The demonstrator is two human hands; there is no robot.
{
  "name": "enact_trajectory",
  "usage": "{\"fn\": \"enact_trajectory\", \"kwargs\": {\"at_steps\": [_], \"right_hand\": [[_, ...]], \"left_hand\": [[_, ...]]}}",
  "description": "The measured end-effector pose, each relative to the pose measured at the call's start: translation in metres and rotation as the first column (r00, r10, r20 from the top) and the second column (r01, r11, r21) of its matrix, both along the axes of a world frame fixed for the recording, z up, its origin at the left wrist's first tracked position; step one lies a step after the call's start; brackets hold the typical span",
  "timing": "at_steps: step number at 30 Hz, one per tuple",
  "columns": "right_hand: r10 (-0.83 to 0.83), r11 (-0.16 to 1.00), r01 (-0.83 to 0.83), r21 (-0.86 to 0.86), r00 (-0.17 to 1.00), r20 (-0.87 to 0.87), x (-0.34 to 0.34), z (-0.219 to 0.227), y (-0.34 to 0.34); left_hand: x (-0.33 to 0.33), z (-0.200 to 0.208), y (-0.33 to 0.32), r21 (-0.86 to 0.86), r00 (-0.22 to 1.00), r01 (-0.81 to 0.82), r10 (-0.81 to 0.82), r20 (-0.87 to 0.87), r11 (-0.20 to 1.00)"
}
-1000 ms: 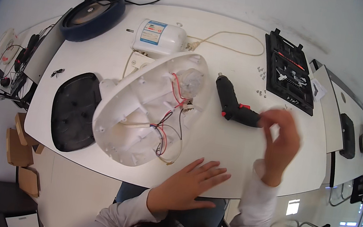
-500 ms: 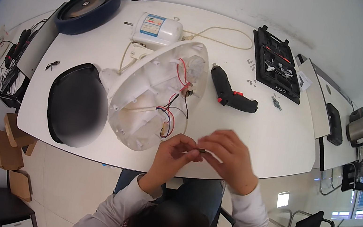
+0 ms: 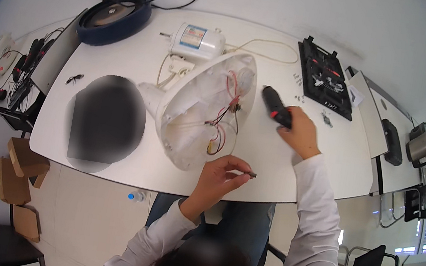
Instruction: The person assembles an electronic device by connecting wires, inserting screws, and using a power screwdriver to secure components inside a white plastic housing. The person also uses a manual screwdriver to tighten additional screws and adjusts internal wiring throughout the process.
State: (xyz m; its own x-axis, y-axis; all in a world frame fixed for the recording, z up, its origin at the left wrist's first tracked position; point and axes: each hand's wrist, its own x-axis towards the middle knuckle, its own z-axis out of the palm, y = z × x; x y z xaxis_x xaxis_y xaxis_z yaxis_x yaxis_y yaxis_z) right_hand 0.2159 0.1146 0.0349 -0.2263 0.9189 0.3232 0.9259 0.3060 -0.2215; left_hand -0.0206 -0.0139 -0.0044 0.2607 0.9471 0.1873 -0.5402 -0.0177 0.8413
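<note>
Near the table's front edge, my left hand (image 3: 219, 183) pinches a small dark screwdriver bit (image 3: 253, 175) between thumb and fingertips. My right hand (image 3: 303, 132) is closed round the handle of a black and red cordless screwdriver (image 3: 275, 106), which lies at a slant on the table; my fingers hide its handle end. Between the hands and the table's middle rests a white plastic housing (image 3: 180, 114), its hollow side up. Red, black and blue wires (image 3: 220, 120) run inside it. Behind it stands a white motor (image 3: 213, 44) with a metal shaft and a cable.
A black tool case (image 3: 322, 75) lies open at the far right, with small screws (image 3: 298, 79) beside it. A dark, blurred rounded piece (image 3: 106, 121) lies at left. A dark blue round base (image 3: 114, 17) with a cord stands at the far left.
My right hand has left the bit, moved away to the far right and taken hold of the cordless screwdriver. The left hand keeps the bit. The whole view has shifted slightly.
</note>
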Motion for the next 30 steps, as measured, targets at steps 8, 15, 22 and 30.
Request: {"fn": "enact_trajectory", "kwargs": {"at_steps": [8,15,22,30], "right_hand": [[-0.205,0.805,-0.509,-0.305,0.243,-0.948,0.031,0.048,-0.202],[-0.222,0.793,-0.592,-0.141,-0.066,-0.973,0.013,0.027,-0.247],[-0.251,0.712,-0.697,-0.085,-0.139,-0.958,0.012,0.002,-0.242],[-0.368,0.673,-0.736,-0.076,-0.244,-0.897,0.014,0.007,-0.248]], "left_hand": [[-0.023,0.013,-0.04,-0.092,0.953,-0.081,0.104,0.284,0.992],[-0.016,0.021,-0.052,0.127,0.971,-0.094,0.063,0.232,0.987],[-0.02,0.028,-0.062,0.16,0.985,-0.132,0.111,0.135,0.978],[-0.037,0.04,-0.061,0.364,0.977,-0.129,0.182,-0.114,0.923]]}}
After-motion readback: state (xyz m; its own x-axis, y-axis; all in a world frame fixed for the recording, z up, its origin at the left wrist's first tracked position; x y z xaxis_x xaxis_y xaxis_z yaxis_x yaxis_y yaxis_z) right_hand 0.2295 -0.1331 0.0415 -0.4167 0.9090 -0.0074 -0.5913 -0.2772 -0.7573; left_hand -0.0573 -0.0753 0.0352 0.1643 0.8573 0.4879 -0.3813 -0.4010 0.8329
